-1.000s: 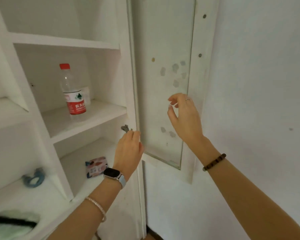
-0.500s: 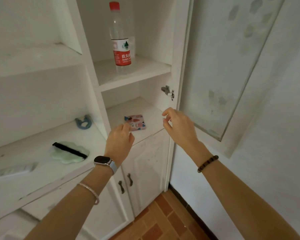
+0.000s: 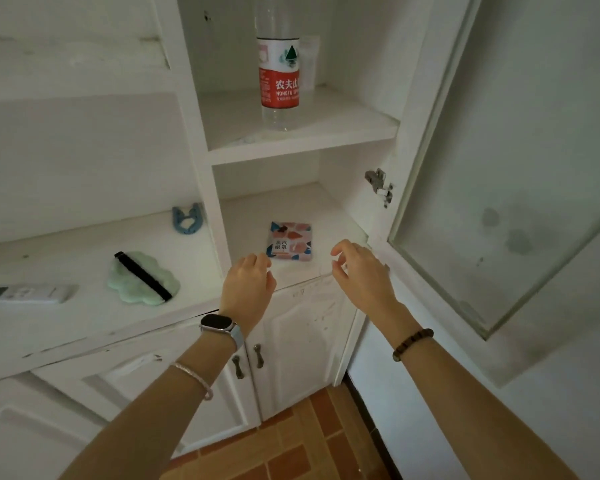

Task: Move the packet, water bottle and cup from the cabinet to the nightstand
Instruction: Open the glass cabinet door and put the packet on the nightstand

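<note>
A small colourful packet (image 3: 290, 241) lies flat on the lower shelf of the open white cabinet (image 3: 302, 148). On the shelf above stands a clear water bottle (image 3: 278, 77) with a red label, and a pale translucent cup (image 3: 309, 62) is partly hidden behind it. My left hand (image 3: 248, 289) hovers at the shelf's front edge, just left of and below the packet, fingers loosely curled and holding nothing. My right hand (image 3: 359, 271) hovers to the packet's right, fingers relaxed, also holding nothing.
The glass cabinet door (image 3: 506, 161) stands open at the right, close to my right arm. On the left counter lie a blue clip (image 3: 187, 220), a green cloud-shaped pad with a black strap (image 3: 142, 277) and a white remote (image 3: 32, 293). Lower cabinet doors (image 3: 291, 341) and brick floor are below.
The view has tilted down from the upper shelf. Both hands have come down from the door's height to the lower shelf, either side of the packet.
</note>
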Available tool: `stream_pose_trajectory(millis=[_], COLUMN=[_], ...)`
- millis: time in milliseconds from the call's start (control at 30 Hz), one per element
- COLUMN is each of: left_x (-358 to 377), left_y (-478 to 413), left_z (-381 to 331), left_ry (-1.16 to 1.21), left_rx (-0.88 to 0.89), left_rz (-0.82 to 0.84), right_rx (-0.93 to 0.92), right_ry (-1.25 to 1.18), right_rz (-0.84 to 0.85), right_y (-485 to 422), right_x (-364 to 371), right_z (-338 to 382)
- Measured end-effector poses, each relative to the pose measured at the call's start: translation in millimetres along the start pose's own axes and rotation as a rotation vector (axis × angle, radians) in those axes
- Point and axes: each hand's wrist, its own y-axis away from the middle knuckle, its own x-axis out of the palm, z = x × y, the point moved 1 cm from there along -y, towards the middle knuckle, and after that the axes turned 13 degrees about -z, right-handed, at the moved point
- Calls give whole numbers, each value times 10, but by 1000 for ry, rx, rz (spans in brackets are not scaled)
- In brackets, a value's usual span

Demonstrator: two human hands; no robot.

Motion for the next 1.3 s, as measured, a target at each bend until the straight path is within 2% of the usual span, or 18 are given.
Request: stream_pose_trajectory(millis=[233, 467, 633, 900, 1133, 1300], left_x=[340, 653, 881, 1169, 1234, 1260], left_y=[-174, -419, -581, -671, -642, -619], left_z=[28, 194, 312, 390, 454, 491], left_ry=[-61, -183, -154, -159, -213, -243], left_rx=[-100, -102, -130, -95, 1, 31], left_rz=[-9, 67, 127, 152, 151, 157], right_rx=[193, 275, 449, 532, 665, 606], right_ry=[-298, -401, -491, -523, -689, -625], right_rz=[222, 306, 291, 304, 276, 232], right_y=[-364, -737, -927, -1053, -1098, -1087], right_x=[475, 898, 1191, 1507, 1671, 1779], right_z=[-305, -381, -456, -465, -415, -335])
